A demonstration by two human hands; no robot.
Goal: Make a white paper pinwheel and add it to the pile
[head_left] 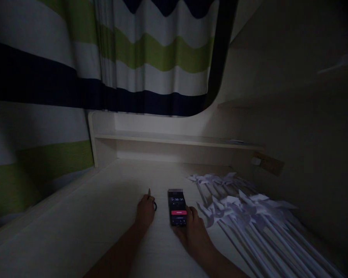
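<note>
My left hand (145, 210) is closed around a small pair of scissors (149, 191) at the middle of the desk. The pale tip points away from me, and a dark finger loop shows at the hand's right side; the rest is covered by my fingers. In my right hand (195, 227) is a smartphone (178, 218), gripped along its right edge and lower end. Its lit screen shows timer digits and a red bar. To the right of this hand lie many white paper pinwheels (230, 204) on long sticks, grouped in two rows.
The pale desk top (104, 216) runs back to a low shelf (174, 139). Striped curtains (156, 50) hang behind and to the left. At the right wall is a brown strip with a white plug (256, 161). Shelves jut out above on the right. The light is dim.
</note>
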